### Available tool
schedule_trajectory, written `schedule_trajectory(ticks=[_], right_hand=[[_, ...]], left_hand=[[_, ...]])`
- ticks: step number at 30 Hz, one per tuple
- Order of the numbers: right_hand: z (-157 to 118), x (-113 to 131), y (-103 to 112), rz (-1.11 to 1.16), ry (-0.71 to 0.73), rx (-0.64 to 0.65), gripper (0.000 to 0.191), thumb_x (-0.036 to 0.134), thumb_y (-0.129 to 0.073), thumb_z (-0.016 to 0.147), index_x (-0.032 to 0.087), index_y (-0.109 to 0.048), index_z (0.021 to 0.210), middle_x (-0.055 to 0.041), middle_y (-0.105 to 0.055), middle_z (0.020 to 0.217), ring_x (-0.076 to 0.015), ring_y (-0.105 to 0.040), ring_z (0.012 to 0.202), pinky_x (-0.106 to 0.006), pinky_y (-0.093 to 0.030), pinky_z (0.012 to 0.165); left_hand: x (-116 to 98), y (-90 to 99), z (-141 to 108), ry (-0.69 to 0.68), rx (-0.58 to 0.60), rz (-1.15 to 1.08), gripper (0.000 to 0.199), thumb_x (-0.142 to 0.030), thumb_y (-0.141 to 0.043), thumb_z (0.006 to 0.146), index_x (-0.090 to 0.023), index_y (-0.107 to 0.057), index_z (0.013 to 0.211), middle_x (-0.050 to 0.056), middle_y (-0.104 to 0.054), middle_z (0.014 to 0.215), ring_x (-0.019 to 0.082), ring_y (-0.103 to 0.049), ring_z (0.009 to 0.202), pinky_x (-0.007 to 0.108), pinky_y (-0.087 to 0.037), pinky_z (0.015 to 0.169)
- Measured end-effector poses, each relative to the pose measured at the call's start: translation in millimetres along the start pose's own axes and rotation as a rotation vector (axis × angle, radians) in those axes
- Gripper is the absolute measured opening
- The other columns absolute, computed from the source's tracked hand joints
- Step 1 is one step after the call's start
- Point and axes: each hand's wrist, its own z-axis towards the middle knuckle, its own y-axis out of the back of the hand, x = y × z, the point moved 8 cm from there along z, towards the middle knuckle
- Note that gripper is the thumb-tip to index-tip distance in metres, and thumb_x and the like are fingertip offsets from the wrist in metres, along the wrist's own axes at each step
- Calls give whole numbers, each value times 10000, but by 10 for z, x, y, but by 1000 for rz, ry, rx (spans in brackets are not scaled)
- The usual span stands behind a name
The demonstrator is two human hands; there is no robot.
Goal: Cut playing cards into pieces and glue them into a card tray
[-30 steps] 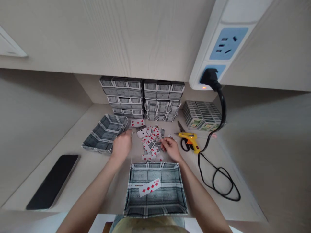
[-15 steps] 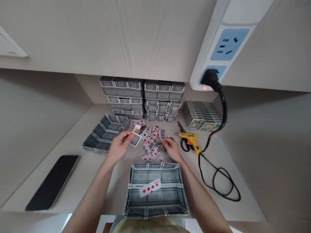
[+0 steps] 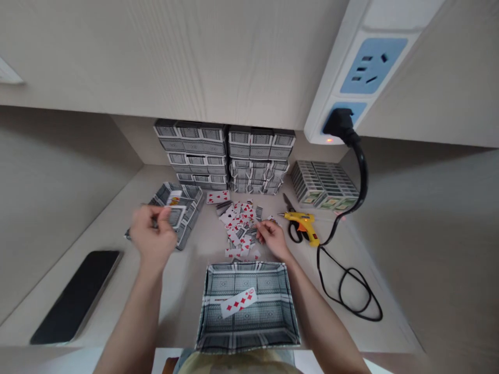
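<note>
Over the left tray (image 3: 188,224), made of grey patterned cards, my left hand (image 3: 153,231) pinches a couple of cards (image 3: 176,215) between thumb and fingers. My right hand (image 3: 272,238) rests at the right side of a loose heap of cut card pieces (image 3: 238,228), fingertips pressed together; whatever they hold is too small to name. Close to my body stands an open box (image 3: 268,311) of the same cards, with a nine of diamonds strip (image 3: 238,303) lying inside it.
Card boxes (image 3: 195,145) are stacked at the back. A yellow glue gun (image 3: 305,224) lies by black scissors (image 3: 295,232) on the right, its cable looping forward. Card packs (image 3: 323,184) sit behind. A phone (image 3: 76,297) lies left; a power strip (image 3: 339,93) hangs above.
My left hand has moved left with its cards, from beside the heap to over the left tray. My right hand has stayed at the heap. The view has shifted slightly.
</note>
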Motion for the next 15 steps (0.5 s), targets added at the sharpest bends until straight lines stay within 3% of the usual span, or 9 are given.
schedule_trajectory(ticks=[1, 4, 9, 11, 15], right_hand=[[-1, 4, -3, 4, 2, 0, 360, 545, -517, 734, 190, -577, 716, 21, -517, 510, -105, -442, 433, -230, -369, 428], [-10, 17, -8, 8, 12, -8, 373, 548, -508, 742, 184, -582, 714, 25, -512, 503, -100, -436, 422, -229, -361, 424], [-43, 40, 86, -67, 48, -108, 438, 576, -423, 778, 179, -593, 707, 15, -506, 498, -108, -440, 420, -242, -363, 429], [-56, 66, 153, -123, 82, -161, 413, 557, -430, 782, 179, -595, 763, 5, -522, 541, -113, -448, 446, -246, -371, 448], [-83, 138, 289, -195, 158, -261, 408, 486, -511, 759, 194, -519, 1043, 12, -512, 608, -130, -457, 497, -251, -378, 476]], left_hand=[[40, 126, 44, 10, -93, 84, 206, -307, -372, 840, -165, -492, 752, 45, -493, 734, 184, -482, 775, 314, -395, 702], [106, 52, 132, -56, 76, 223, 241, -320, -402, 830, -153, -575, 809, 59, -535, 768, 193, -518, 758, 307, -405, 679], [283, -130, 80, -30, 160, 411, 325, -285, -407, 811, -154, -595, 1042, 107, -588, 892, 236, -546, 810, 338, -425, 706], [249, -181, 50, -54, 175, 411, 375, -303, -439, 798, -149, -552, 1121, 125, -589, 940, 262, -531, 893, 368, -418, 778], [-7, -123, 15, -103, 91, 279, 392, -327, -466, 796, -151, -538, 1139, 134, -554, 1055, 268, -483, 1021, 387, -377, 887]])
